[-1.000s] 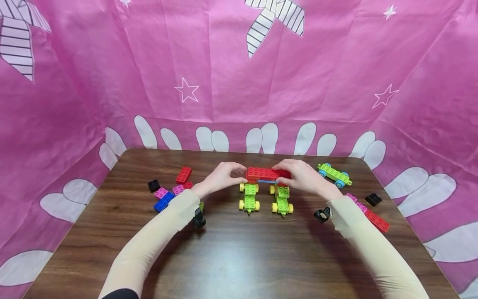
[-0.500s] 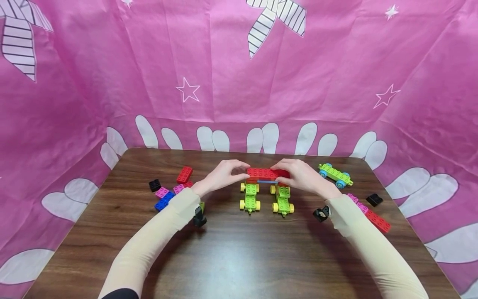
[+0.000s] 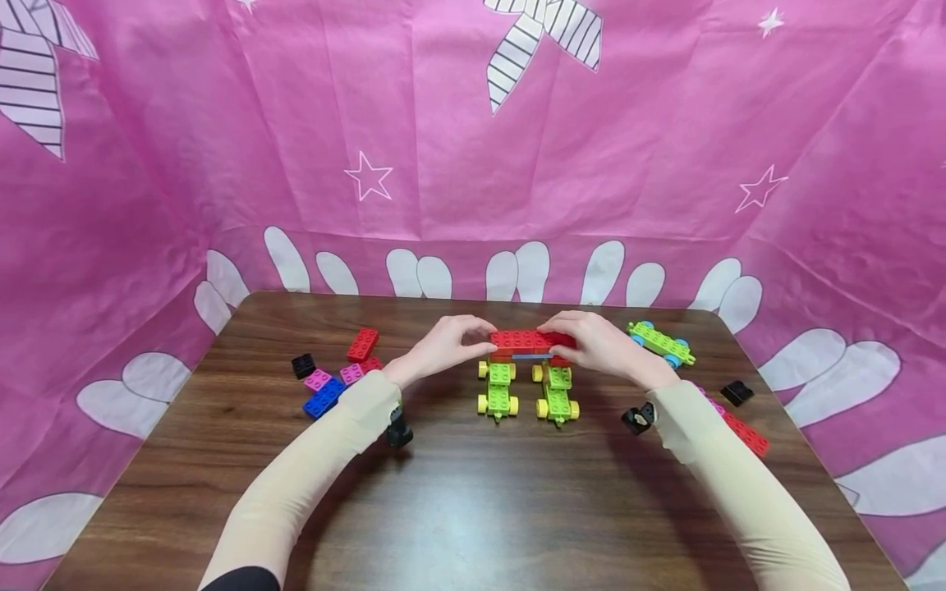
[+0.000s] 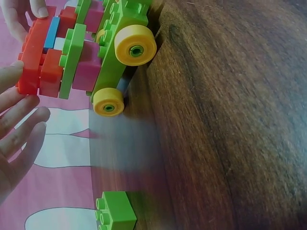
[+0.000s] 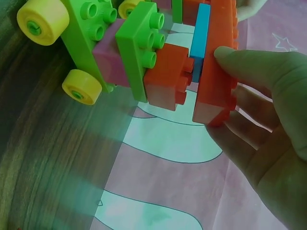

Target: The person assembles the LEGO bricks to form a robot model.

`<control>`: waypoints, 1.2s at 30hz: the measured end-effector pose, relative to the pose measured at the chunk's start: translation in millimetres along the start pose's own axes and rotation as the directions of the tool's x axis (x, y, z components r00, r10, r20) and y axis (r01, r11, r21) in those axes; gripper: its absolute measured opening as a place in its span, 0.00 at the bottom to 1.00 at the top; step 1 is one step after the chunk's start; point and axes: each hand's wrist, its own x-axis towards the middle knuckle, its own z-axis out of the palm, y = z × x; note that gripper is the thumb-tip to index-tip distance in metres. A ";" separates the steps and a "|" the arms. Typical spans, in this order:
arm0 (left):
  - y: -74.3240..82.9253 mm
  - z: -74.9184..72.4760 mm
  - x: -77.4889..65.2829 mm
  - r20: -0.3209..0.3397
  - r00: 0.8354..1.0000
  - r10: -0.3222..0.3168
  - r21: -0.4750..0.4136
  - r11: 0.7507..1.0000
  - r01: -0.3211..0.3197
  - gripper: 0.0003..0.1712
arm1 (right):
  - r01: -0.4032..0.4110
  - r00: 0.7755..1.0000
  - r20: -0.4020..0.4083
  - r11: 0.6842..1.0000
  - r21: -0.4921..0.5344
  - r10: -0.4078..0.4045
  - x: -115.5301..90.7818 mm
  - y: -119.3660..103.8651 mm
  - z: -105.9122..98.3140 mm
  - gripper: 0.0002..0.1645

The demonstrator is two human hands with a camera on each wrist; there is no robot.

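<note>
A long red brick (image 3: pixel 521 341) lies across the tops of two wheeled stacks. Its left end is held by the fingertips of my left hand (image 3: pixel 442 349). My right hand (image 3: pixel 600 349) pinches the other end, thumb in front and fingers behind. A flat blue piece (image 5: pixel 200 43) sits below the brick, between the stacks. In the right wrist view, a smaller red brick (image 5: pixel 168 76) shows its studs under the long one, with a gap. Beneath it are a green brick (image 5: pixel 136 52), a pink brick (image 5: pixel 111 55) and a green wheeled base (image 4: pixel 108 67) with yellow wheels.
Red, pink, blue and black bricks lie at left, among them a blue brick (image 3: pixel 323 398) and a black brick (image 3: pixel 303 365). A green wheeled base with blue wheels (image 3: pixel 660 343) stands back right. Near it are a black brick (image 3: pixel 737 392) and a red brick (image 3: pixel 746 433).
The left hand has come slightly closer to the brick's left end. The left stack has shifted a little to the right, nearer the other one. The right hand keeps its hold.
</note>
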 end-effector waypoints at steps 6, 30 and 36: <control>1.9 0.3 0.7 0.001 1.000 0.002 0.019 1.000 -0.002 0.20 | -0.012 1.000 0.007 1.000 0.017 0.012 -3.0 -1.4 -0.7 0.21; -1.8 1.2 0.4 -0.003 1.000 -0.005 0.009 1.000 0.005 0.19 | -0.052 0.997 0.054 0.996 0.076 0.048 -3.6 1.9 4.1 0.20; -2.9 2.5 2.0 -0.001 1.000 0.004 0.012 1.000 -0.004 0.19 | -0.056 0.996 0.073 0.994 0.094 0.049 -7.5 5.3 1.6 0.21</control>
